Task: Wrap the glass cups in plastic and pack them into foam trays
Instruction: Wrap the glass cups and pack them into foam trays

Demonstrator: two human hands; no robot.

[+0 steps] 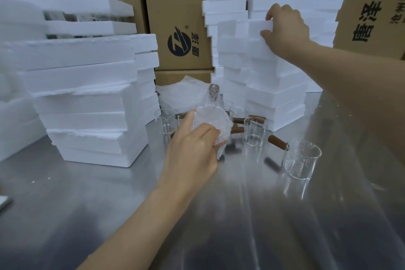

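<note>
**Wrapped glass cup [211, 120] in the left hand [192, 151]; right hand [285, 28] on a foam tray [256, 28].**

The left hand's curled fingers and thumb grip the plastic-covered cup above the steel table [241, 226], with the cup's handle pointing up, away from the wrist. Unwrapped cups [255, 131] stand just beyond and to the right of this hand (one more, the nearest cup [301, 160], sits well right of the knuckles). The outstretched right hand pinches the tray's edge, high on the foam stack [274, 94] below it. Plastic sheets [182, 92] lie beyond the left hand, and a second foam stack [87, 105] rises to its left.
</note>
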